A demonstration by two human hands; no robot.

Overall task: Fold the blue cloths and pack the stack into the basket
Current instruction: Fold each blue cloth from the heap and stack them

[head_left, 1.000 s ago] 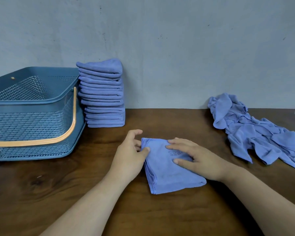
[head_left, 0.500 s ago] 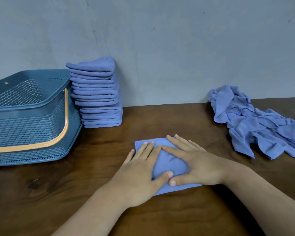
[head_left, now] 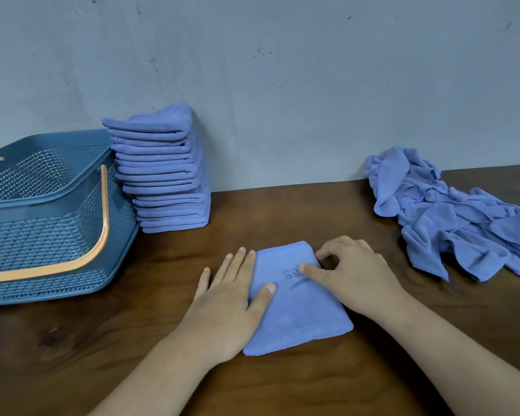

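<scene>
A folded blue cloth (head_left: 297, 307) lies on the brown table (head_left: 72, 340) in front of me. My left hand (head_left: 228, 298) rests flat at its left edge, fingers straight and thumb lying on top of the cloth. My right hand (head_left: 351, 271) is at its right edge, thumb on top near the printed logo and fingers curled against the far right side. A tall stack of folded blue cloths (head_left: 162, 172) stands against the wall. The blue mesh basket (head_left: 42, 235) with an orange handle sits left of the stack. It looks empty.
A crumpled heap of unfolded blue cloths (head_left: 451, 217) lies at the right, along the back of the table. A grey wall (head_left: 282, 85) closes off the table's far edge. Bare wood shows between the basket and the folded cloth.
Both hands slid outward from the middle of the cloth to its left and right edges. My right fingers went from flat to curled at the edge. The view shifted slightly.
</scene>
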